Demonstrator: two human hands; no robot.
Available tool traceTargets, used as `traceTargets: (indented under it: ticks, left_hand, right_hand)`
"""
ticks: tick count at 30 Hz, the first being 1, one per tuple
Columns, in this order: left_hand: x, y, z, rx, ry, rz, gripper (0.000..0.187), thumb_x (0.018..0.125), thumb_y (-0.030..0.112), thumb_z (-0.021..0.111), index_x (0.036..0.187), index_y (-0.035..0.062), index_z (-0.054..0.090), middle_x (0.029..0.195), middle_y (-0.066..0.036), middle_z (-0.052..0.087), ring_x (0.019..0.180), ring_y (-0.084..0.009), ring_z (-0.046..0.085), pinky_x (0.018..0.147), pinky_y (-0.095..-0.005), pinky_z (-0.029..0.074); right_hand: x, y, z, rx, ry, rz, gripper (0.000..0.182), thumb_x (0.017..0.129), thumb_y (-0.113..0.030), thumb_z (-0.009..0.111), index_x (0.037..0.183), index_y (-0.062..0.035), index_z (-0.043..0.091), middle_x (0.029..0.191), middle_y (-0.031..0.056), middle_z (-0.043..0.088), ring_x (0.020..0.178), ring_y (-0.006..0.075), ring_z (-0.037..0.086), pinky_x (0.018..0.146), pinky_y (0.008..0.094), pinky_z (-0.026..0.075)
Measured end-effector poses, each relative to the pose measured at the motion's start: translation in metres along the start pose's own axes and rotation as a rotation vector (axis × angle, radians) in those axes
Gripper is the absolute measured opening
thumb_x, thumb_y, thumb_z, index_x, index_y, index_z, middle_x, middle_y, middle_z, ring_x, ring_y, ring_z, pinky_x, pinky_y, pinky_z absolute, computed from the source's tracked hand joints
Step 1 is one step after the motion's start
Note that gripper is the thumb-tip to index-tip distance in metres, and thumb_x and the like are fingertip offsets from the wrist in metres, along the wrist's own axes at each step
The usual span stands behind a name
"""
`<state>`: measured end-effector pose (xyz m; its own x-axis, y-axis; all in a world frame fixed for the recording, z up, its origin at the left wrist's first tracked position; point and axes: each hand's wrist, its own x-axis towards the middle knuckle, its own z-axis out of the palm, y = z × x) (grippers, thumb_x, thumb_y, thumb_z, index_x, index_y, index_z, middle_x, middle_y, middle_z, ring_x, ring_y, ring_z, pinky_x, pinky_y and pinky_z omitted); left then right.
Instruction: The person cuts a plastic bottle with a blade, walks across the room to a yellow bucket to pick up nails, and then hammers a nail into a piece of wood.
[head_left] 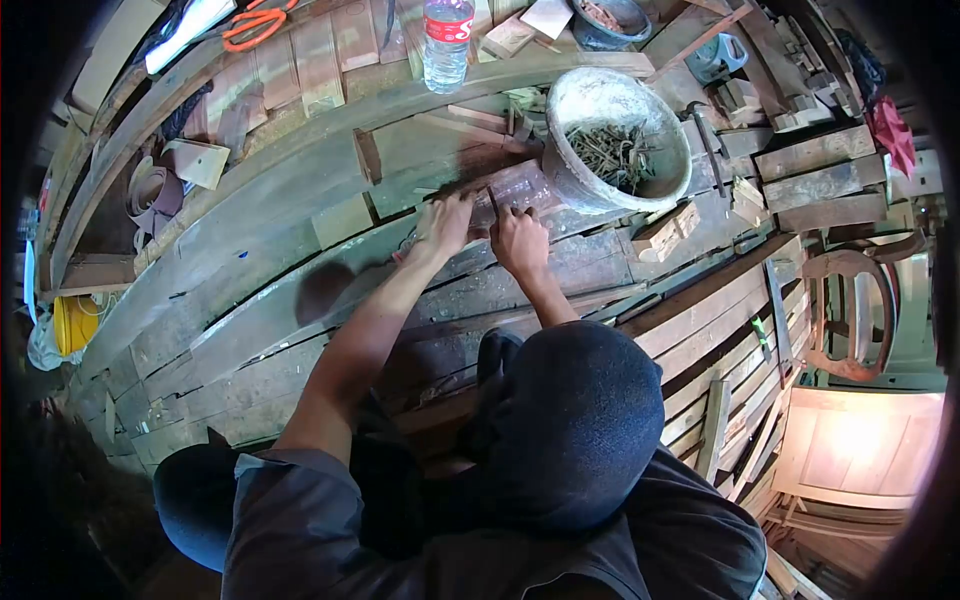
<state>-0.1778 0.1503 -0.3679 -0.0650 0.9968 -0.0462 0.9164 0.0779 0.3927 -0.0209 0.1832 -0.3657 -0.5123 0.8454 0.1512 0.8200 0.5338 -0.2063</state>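
Your sleeve (295, 500) is grey, and your 2 knees (580, 430) run from black to dark blue. Beyond them, the board (525, 187) is reddish brown and the planks (580, 262) grey-brown, flecked with pale specks. To the right, you have a bucket (565, 165) mottled white and grey. The far bottle (445, 75) is clear, its label (448, 28) red with white lettering. At far left you see orange loops (268, 15); at left, a yellow tub (75, 325); at right, a crimson cloth (893, 135) and a brown chair (843, 263).

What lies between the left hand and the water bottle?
In the head view, thin wood strips and a curved wooden beam lie between the left hand and the water bottle.
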Motion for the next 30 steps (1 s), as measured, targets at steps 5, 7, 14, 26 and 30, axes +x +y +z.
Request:
traceTargets:
  ticks: [5,7,14,26,30]
  left_hand:
    - [0.001,-0.001,-0.003,-0.002,-0.021,0.028,0.061,0.072,0.034,0.081,0.123,0.0059,0.061,0.110,-0.016,0.067,0.096,-0.0356,0.067,0.079,-0.0472,0.054]
    - [0.001,-0.001,0.002,0.005,0.020,0.048,0.061,0.073,0.034,0.080,0.123,0.0062,0.061,0.110,-0.015,0.067,0.096,-0.0348,0.067,0.079,-0.0466,0.054]
    - [0.004,-0.003,0.005,0.104,-0.077,0.046,0.051,0.079,0.035,0.075,0.120,0.0068,0.062,0.109,-0.014,0.068,0.097,-0.0343,0.067,0.079,-0.0459,0.053]
    - [0.002,-0.013,0.002,-0.028,0.064,0.222,0.078,0.074,0.047,0.076,0.135,0.0071,0.051,0.129,-0.017,0.058,0.111,-0.0355,0.061,0.092,-0.0450,0.052]
    - [-0.002,-0.020,-0.004,-0.122,0.085,0.279,0.076,0.073,0.046,0.076,0.134,0.0072,0.053,0.131,-0.016,0.058,0.108,-0.0347,0.062,0.092,-0.0445,0.052]
  right_hand:
    - [0.009,0.000,-0.009,0.042,-0.010,-0.043,0.019,0.082,-0.018,0.059,0.094,-0.0039,0.064,0.085,0.0177,0.069,0.083,0.0380,0.066,0.066,0.0483,0.057]
    - [0.012,0.000,-0.010,0.052,-0.008,-0.058,0.022,0.081,-0.018,0.060,0.094,-0.0020,0.065,0.082,0.0183,0.069,0.085,0.0367,0.067,0.066,0.0460,0.058]
    - [-0.005,0.002,-0.008,0.144,-0.006,-0.027,0.021,0.082,-0.016,0.060,0.100,-0.0052,0.062,0.087,0.0177,0.068,0.084,0.0372,0.066,0.068,0.0479,0.056]
    - [-0.014,0.006,-0.006,0.299,0.078,0.040,0.012,0.088,-0.016,0.058,0.092,-0.0046,0.057,0.085,0.0214,0.064,0.081,0.0425,0.063,0.068,0.0524,0.051]
    - [-0.013,0.009,-0.001,0.321,0.081,0.065,0.012,0.088,-0.016,0.058,0.093,-0.0043,0.057,0.086,0.0215,0.064,0.081,0.0430,0.063,0.068,0.0526,0.051]
